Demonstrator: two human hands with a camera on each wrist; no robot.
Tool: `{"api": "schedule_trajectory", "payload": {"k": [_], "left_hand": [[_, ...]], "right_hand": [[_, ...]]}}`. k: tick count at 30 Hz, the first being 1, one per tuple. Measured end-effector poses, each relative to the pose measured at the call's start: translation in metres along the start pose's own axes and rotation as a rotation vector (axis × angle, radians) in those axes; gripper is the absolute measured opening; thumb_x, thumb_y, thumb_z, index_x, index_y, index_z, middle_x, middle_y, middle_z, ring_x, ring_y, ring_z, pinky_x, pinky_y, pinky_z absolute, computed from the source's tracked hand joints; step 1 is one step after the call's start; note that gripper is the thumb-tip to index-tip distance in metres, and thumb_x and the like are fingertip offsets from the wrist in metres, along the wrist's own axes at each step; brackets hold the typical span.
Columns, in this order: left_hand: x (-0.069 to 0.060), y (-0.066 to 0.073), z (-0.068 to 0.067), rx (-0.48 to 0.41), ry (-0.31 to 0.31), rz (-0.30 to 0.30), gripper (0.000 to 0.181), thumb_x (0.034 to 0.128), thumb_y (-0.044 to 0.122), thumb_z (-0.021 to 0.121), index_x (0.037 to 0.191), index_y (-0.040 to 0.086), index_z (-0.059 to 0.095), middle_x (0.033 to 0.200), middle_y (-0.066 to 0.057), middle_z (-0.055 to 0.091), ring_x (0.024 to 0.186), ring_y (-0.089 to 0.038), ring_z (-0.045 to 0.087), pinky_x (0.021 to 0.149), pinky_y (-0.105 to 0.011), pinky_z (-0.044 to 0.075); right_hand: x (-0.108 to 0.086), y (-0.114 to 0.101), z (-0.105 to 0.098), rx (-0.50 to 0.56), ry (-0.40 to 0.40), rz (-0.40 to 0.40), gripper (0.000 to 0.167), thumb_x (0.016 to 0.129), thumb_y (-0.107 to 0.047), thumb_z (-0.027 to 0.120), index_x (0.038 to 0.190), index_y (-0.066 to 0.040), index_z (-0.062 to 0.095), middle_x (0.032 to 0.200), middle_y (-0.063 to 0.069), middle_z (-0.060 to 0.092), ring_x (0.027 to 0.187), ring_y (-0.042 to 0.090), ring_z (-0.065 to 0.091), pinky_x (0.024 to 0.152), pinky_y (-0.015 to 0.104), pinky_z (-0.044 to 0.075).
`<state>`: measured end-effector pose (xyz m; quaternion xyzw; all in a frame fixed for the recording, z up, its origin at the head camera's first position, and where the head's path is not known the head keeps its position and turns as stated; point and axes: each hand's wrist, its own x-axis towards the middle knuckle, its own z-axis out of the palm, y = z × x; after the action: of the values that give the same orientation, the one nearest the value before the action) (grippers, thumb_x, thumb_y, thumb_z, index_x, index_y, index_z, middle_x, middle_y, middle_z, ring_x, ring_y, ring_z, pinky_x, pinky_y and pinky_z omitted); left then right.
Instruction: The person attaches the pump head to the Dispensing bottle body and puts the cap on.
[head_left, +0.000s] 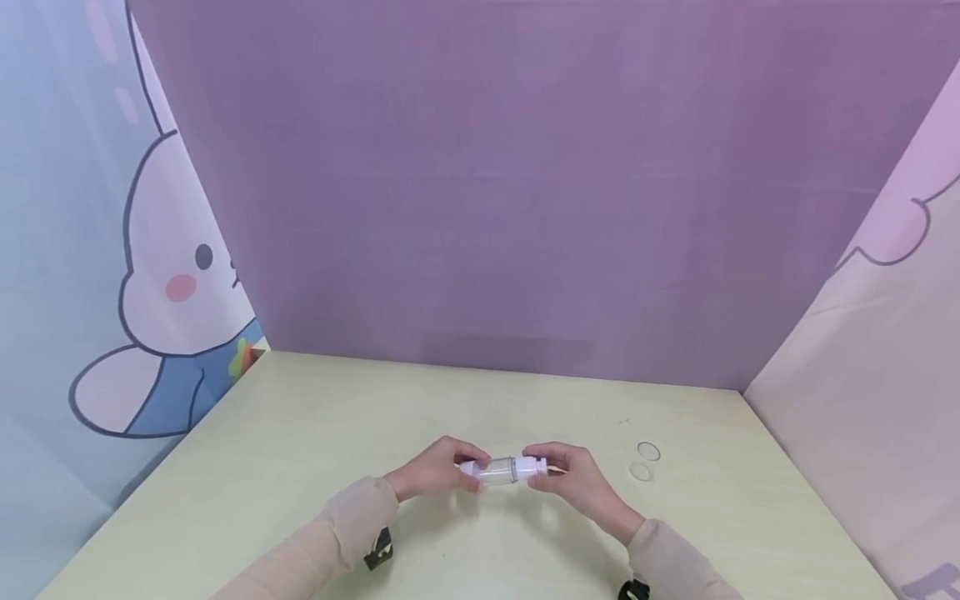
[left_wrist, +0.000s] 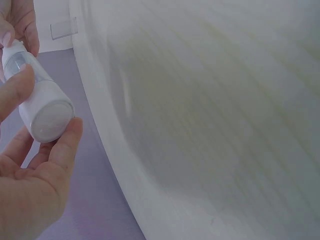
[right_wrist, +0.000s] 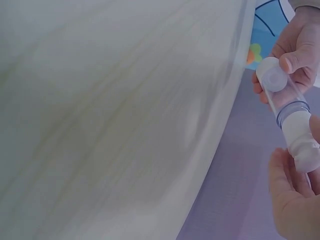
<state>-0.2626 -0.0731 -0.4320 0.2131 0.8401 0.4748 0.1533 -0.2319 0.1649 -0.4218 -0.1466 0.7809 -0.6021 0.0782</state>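
Note:
A small bottle with a clear middle and white ends lies sideways between both hands, above the table. The left hand pinches its white base between thumb and fingers. Around the white pump end, the right hand has its thumb and fingers. Through the clear wall a white round part shows inside near the base. Part of the right hand is cut off at the edge of the right wrist view.
To the right of the hands, a clear cap-like piece with a round rim lies on the pale table. A purple panel stands behind the table, with printed curtains at the sides.

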Motion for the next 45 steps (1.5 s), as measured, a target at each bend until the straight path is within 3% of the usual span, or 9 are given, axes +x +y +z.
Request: {"api": "schedule_trajectory", "payload": {"k": [25, 45], "left_hand": [[0.0002, 0.002, -0.0018, 0.008, -0.008, -0.014, 0.035, 0.0739, 0.008, 0.074, 0.108, 0.005, 0.066, 0.109, -0.008, 0.064, 0.092, -0.02, 0.056, 0.084, -0.039, 0.044], [-0.002, -0.0002, -0.0005, 0.007, -0.009, -0.015, 0.035, 0.0742, 0.008, 0.073, 0.109, 0.005, 0.066, 0.109, -0.007, 0.064, 0.091, -0.019, 0.056, 0.082, -0.037, 0.044]], "right_hand": [[0.0015, 0.0024, 0.0009, -0.043, 0.002, 0.001, 0.033, 0.078, 0.0, 0.067, 0.11, 0.007, 0.06, 0.108, 0.022, 0.062, 0.098, 0.026, 0.061, 0.077, 0.027, 0.052], [0.0019, 0.0042, 0.0025, -0.116, 0.037, 0.04, 0.034, 0.079, -0.012, 0.07, 0.109, 0.003, 0.062, 0.106, 0.019, 0.064, 0.094, 0.023, 0.063, 0.078, 0.029, 0.052]]}}
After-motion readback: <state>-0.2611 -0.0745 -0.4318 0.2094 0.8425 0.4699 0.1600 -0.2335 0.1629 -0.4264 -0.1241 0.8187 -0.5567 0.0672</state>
